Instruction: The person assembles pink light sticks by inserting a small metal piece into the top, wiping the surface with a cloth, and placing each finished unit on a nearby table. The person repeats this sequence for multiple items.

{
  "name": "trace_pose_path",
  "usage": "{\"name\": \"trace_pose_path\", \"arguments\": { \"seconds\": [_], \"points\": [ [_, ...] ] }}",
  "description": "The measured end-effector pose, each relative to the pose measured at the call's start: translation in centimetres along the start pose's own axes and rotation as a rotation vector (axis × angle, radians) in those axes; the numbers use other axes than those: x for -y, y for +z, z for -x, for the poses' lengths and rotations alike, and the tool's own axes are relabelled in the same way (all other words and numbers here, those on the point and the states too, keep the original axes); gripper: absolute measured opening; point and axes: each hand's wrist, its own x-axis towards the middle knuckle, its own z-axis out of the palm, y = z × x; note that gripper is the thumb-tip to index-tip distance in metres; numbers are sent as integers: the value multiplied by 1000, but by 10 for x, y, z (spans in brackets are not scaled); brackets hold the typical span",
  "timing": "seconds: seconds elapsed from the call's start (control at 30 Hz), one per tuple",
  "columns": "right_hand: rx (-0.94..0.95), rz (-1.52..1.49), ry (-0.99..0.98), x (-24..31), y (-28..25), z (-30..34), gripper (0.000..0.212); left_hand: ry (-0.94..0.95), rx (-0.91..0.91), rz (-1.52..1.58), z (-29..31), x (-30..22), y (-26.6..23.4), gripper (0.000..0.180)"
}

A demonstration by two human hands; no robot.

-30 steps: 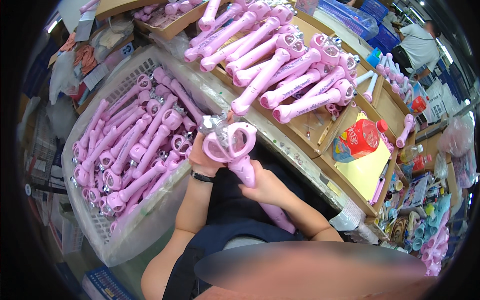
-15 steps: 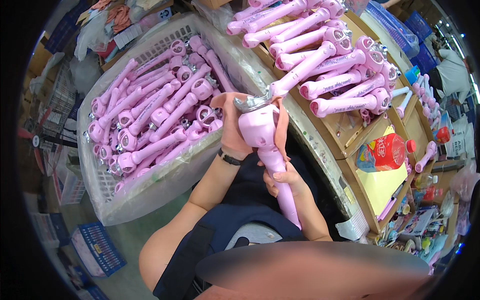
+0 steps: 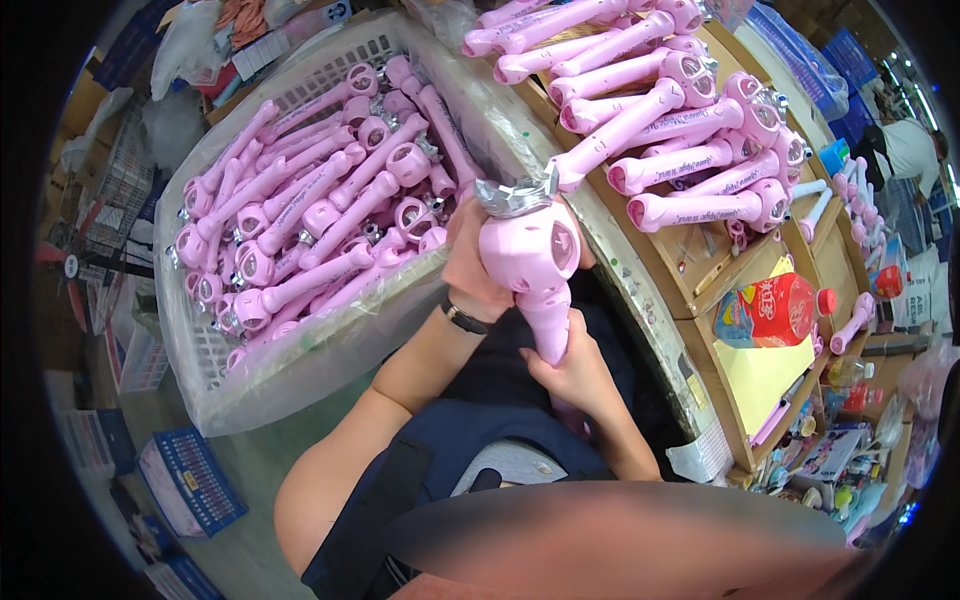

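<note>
At far left, a blue basket (image 3: pixel 208 482) is seen on the floor. Beside it, a pale crate (image 3: pixel 332 348) draped in clear plastic is filled with pink toy wands (image 3: pixel 300 215), which are laid across one another at various angles. Near the crate's right edge, the left hand (image 3: pixel 474 258), worn with a black wristband (image 3: pixel 465 318), is placed against the left side of a single pink wand's head. Its fingers are largely hidden behind that head, so how far they are closed cannot be told.

The held wand (image 3: pixel 530 252) is positioned between crate and table, in front of the wearer's dark blue clothing; its head is topped by a silver crown (image 3: pixel 516 196). Below the head, the handle is grasped by the right hand (image 3: pixel 578 372), the fingers being curled around it.

To the right, the table (image 3: pixel 645 322) is topped by a brown partitioned tray (image 3: pixel 700 342), over which a second heap of pink wands (image 3: pixel 665 132) is stacked. Nearer the wearer, a red pouch (image 3: pixel 775 311) with a red cap is rested on yellow paper (image 3: pixel 765 378). At upper right, a person in a white top (image 3: pixel 910 152) is seen in the background.
</note>
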Motion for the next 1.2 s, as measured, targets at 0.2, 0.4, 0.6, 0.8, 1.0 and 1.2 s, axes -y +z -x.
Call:
{"name": "trace_pose_path", "arguments": {
  "seconds": [0.2,0.4,0.6,0.8,1.0,1.2],
  "points": [
    [478,-716,161,-14,-11,-7,45,47,58,213,-20,28,-22,35],
    [688,-923,191,-34,-7,-9,49,-476,479,1653,-19,14,-4,41],
    [792,-1638,192,-54,6,-21,62,323,323,-130,1,0,-2,46],
    [327,-1088,123,-41,-5,-22,42,315,244,-632,6,1,-11,49],
    [273,-973,132,-25,-19,-19,44,131,-56,-620,-3,-27,5,34],
    [871,-1936,-72,-31,-5,-40,79,84,460,-304,-16,-28,22,42]
  ]
}}
